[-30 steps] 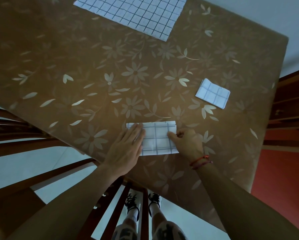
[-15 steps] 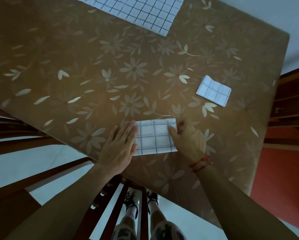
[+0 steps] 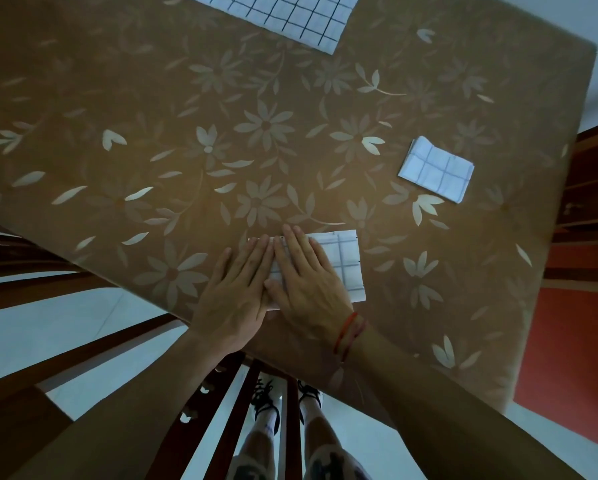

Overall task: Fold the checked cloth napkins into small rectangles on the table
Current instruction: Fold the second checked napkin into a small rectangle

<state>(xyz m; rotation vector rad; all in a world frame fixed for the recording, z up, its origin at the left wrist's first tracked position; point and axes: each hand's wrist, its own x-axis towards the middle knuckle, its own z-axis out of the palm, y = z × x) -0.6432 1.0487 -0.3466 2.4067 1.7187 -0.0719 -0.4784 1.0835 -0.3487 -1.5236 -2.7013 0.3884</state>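
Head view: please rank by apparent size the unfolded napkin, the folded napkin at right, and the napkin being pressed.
1. unfolded napkin, though cut by the frame.
2. pressed napkin, partly hidden under left hand and right hand, nearer the camera.
3. folded napkin at right.

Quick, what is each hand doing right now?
Left hand: open, flat on the checked napkin.
Right hand: open, flat on the same napkin.

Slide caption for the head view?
Left hand and right hand press flat on a checked napkin; a folded napkin lies to the right.
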